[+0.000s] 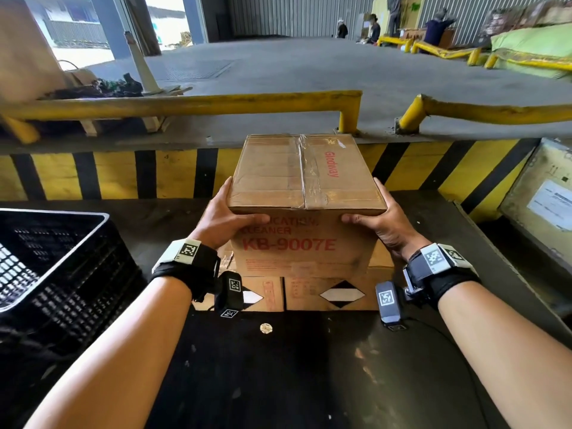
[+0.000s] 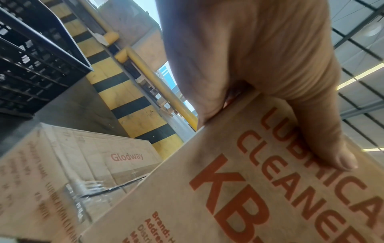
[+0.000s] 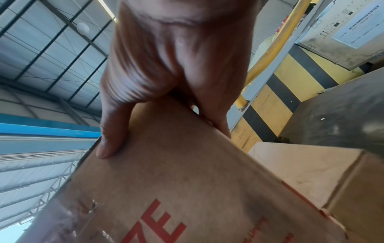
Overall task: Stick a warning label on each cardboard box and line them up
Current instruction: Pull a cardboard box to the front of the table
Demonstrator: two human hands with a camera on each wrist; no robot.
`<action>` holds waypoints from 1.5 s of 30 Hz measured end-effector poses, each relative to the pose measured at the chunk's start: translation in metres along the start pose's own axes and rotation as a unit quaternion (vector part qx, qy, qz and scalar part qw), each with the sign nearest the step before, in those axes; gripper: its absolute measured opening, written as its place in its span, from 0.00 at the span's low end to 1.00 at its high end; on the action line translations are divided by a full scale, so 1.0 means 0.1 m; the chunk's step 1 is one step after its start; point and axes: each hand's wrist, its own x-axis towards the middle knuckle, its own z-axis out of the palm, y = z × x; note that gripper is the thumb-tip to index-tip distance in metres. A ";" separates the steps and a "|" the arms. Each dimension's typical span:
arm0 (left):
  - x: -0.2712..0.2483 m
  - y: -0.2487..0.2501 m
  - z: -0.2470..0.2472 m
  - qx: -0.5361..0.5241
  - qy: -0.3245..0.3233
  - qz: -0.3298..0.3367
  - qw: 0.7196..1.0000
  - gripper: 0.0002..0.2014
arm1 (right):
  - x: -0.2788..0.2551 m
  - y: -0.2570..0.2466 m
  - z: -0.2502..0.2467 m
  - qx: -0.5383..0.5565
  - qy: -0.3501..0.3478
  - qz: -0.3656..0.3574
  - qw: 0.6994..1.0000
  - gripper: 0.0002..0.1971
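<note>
A taped cardboard box (image 1: pixel 305 193) printed "KB-9007E" sits above two lower cardboard boxes (image 1: pixel 328 292). My left hand (image 1: pixel 230 216) grips its left top corner, thumb on the front face. My right hand (image 1: pixel 379 219) grips the right top corner the same way. In the left wrist view my left hand's thumb (image 2: pixel 324 136) lies on the box (image 2: pixel 249 189) front. In the right wrist view my right hand's thumb (image 3: pixel 112 129) presses the box (image 3: pixel 187 180) front. The two lower boxes each show a black-and-white diamond label (image 1: pixel 342 294) on their front. A lower box (image 2: pixel 87 157) reads "Glodway".
A black plastic crate (image 1: pixel 52 261) stands at the left on the dark platform (image 1: pixel 309 366). Behind the boxes runs a yellow-and-black striped wall (image 1: pixel 108 174) topped by yellow rails (image 1: pixel 185 105). A grey labelled crate (image 1: pixel 538 196) is at the right. People work far back right.
</note>
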 end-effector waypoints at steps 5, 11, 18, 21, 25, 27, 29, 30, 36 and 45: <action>-0.61 0.11 0.15 0.004 0.008 0.012 1.000 0.74 | -0.58 -0.15 -0.18 0.003 -0.013 -0.027 1.000 0.55; -1.44 0.20 0.26 0.009 0.004 0.011 1.000 0.79 | -1.48 -0.25 -0.27 0.020 -0.015 -0.038 0.999 0.62; -2.52 0.14 0.31 0.011 0.001 0.027 1.000 0.74 | -2.55 -0.28 -0.23 0.003 -0.019 -0.042 0.999 0.63; -3.04 0.06 0.33 0.002 -0.004 0.012 1.000 0.75 | -3.07 -0.23 -0.17 -0.002 -0.012 -0.026 1.000 0.62; -3.64 -0.15 0.38 0.014 -0.016 -0.009 1.000 0.75 | -3.69 -0.03 -0.11 0.014 -0.003 -0.008 1.000 0.60; -3.86 -0.28 0.42 0.021 -0.018 -0.025 0.999 0.76 | -3.94 0.10 -0.08 0.017 0.003 0.005 1.000 0.62; -4.04 -0.40 0.47 0.030 -0.027 -0.046 0.998 0.75 | -4.14 0.22 -0.05 0.024 0.008 0.028 0.999 0.66; -4.11 -0.45 0.50 0.039 -0.035 -0.057 0.997 0.75 | -4.22 0.29 -0.03 0.025 0.007 0.041 0.999 0.67; -4.26 -0.77 0.71 0.053 -0.063 -0.096 0.992 0.71 | -4.43 0.67 -0.02 -0.007 -0.012 0.096 0.995 0.65; -4.03 -1.19 0.92 0.086 -0.069 -0.154 0.982 0.70 | -4.18 0.99 -0.03 -0.043 -0.026 0.131 0.990 0.57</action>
